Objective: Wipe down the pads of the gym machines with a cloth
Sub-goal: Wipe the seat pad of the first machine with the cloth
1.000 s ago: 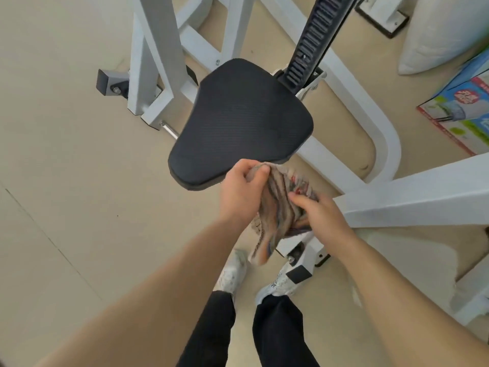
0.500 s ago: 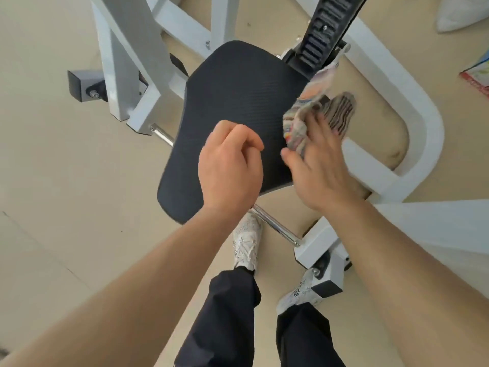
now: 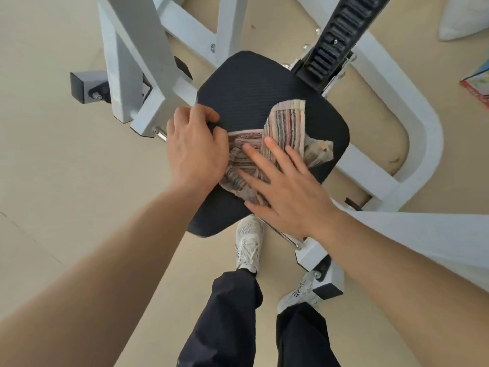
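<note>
The black textured seat pad (image 3: 254, 94) of a white gym machine fills the middle of the view. A striped, multicoloured cloth (image 3: 287, 128) lies crumpled on its right half. My right hand (image 3: 288, 189) lies flat on the cloth with fingers spread, pressing it onto the pad. Over the pad's left edge, my left hand (image 3: 195, 152) has its fingers curled at the cloth's left corner and seems to pinch it. The near part of the cloth is hidden under my hands.
The white machine frame (image 3: 423, 144) wraps around the seat, with a black toothed adjustment bar (image 3: 336, 38) rising behind it. A chrome rod (image 3: 287, 238) runs under the pad. My white shoes (image 3: 247, 245) stand on the beige floor just below the seat.
The cloth has come down from the pad's back right edge onto its top. My right hand flattened on it. My left hand moved from above the pad to its left edge.
</note>
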The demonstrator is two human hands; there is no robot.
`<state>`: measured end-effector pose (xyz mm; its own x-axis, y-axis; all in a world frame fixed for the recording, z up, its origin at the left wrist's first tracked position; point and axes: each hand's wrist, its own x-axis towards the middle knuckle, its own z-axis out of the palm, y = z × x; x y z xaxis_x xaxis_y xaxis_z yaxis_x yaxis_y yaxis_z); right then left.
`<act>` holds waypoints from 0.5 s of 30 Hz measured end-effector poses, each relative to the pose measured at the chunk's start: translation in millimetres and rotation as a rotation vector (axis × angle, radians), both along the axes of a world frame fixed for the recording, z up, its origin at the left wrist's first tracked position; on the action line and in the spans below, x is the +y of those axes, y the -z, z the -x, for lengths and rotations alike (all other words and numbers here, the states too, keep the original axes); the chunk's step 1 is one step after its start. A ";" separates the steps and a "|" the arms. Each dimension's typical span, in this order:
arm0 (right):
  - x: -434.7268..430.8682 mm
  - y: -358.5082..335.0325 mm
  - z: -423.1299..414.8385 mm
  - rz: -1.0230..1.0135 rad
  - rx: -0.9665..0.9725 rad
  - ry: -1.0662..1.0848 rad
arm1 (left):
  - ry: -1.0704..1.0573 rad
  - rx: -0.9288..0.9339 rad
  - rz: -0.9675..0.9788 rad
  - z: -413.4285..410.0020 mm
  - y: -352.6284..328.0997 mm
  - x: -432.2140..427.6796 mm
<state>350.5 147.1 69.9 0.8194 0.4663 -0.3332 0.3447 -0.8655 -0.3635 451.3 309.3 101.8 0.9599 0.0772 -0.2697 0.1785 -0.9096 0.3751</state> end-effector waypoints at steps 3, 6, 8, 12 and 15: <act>-18.0 19.2 -45.1 0.060 0.029 0.277 | -0.088 -0.017 0.090 -3.5 -3.4 6.5; 6.9 13.9 -42.1 0.064 0.050 0.489 | -0.304 0.067 0.159 -14.3 -9.8 18.2; 36.8 -4.1 -3.8 0.026 -0.011 0.345 | -0.457 0.165 0.294 -20.8 -11.4 25.0; 45.8 -16.4 29.0 -0.025 -0.014 -0.021 | -0.601 0.269 0.424 -19.9 -12.0 37.7; 25.7 2.6 -24.7 0.020 -0.011 0.153 | -0.588 0.247 0.423 -10.9 -9.2 43.2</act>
